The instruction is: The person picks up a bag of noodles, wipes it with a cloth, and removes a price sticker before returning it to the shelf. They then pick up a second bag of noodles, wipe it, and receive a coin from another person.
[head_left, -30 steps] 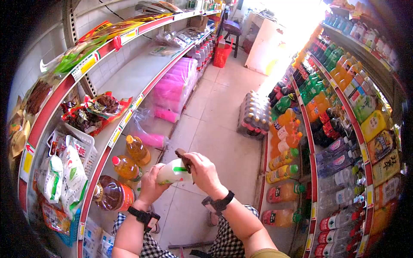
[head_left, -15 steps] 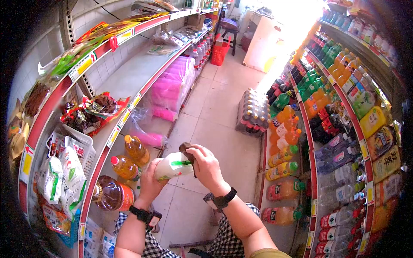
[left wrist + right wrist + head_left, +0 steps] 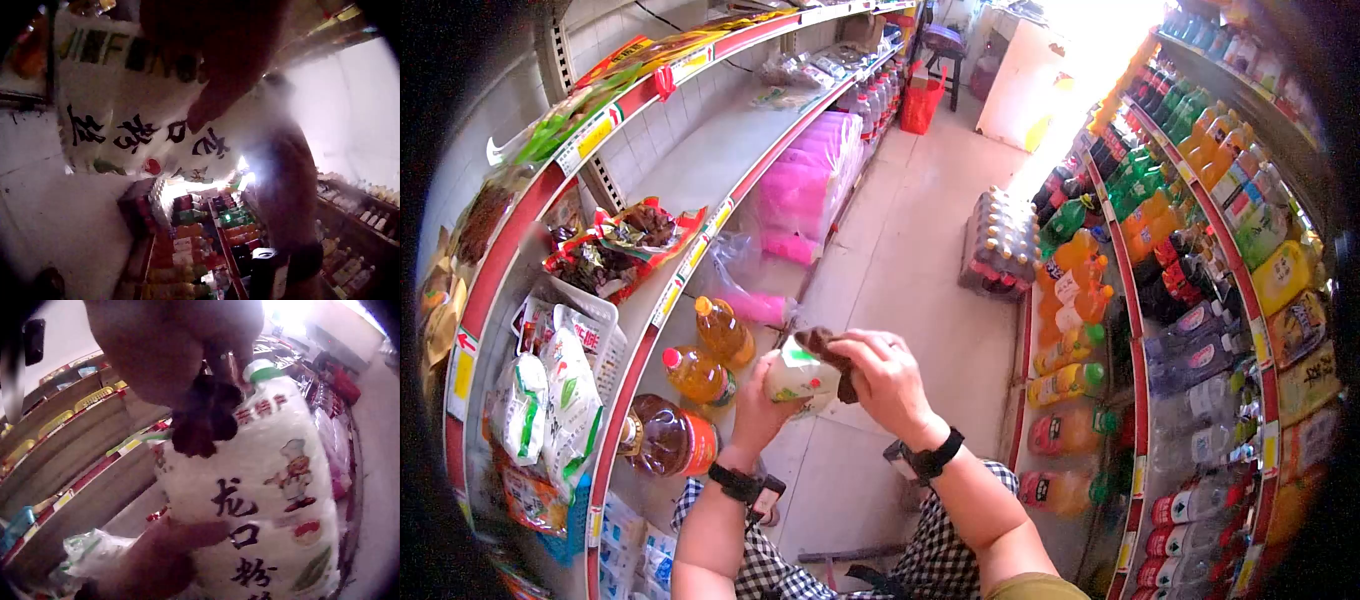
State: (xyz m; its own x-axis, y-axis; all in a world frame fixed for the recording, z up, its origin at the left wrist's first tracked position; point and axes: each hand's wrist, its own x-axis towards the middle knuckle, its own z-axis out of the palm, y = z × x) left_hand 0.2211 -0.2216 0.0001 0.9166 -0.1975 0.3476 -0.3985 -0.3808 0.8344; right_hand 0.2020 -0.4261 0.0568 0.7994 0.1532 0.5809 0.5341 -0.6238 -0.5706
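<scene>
My left hand [image 3: 756, 418] grips a white plastic packet of vermicelli [image 3: 792, 378] in front of my body, above the aisle floor. Its printed face, with Chinese characters and a small chef figure, shows in the right wrist view, where the left thumb lies across it. A dark brown cloth [image 3: 837, 366] is pinched in my right hand [image 3: 890, 388] and lies against the packet's top end. In the right wrist view the bunched cloth [image 3: 206, 415] overlaps the packet's upper edge, beside a green corner.
On my left, a shelf holds a white basket [image 3: 605, 345] and white packets [image 3: 570, 405]; oil bottles [image 3: 690, 372] stand below. Drink bottles [image 3: 1065, 390] line the right shelves. A wrapped bottle pack [image 3: 1000, 245] sits on the floor ahead, with a red basket [image 3: 918, 105] farther off.
The packet has been turned in the left hand, so its end now faces up more. The right hand has kept the cloth on it, shifting across its top end.
</scene>
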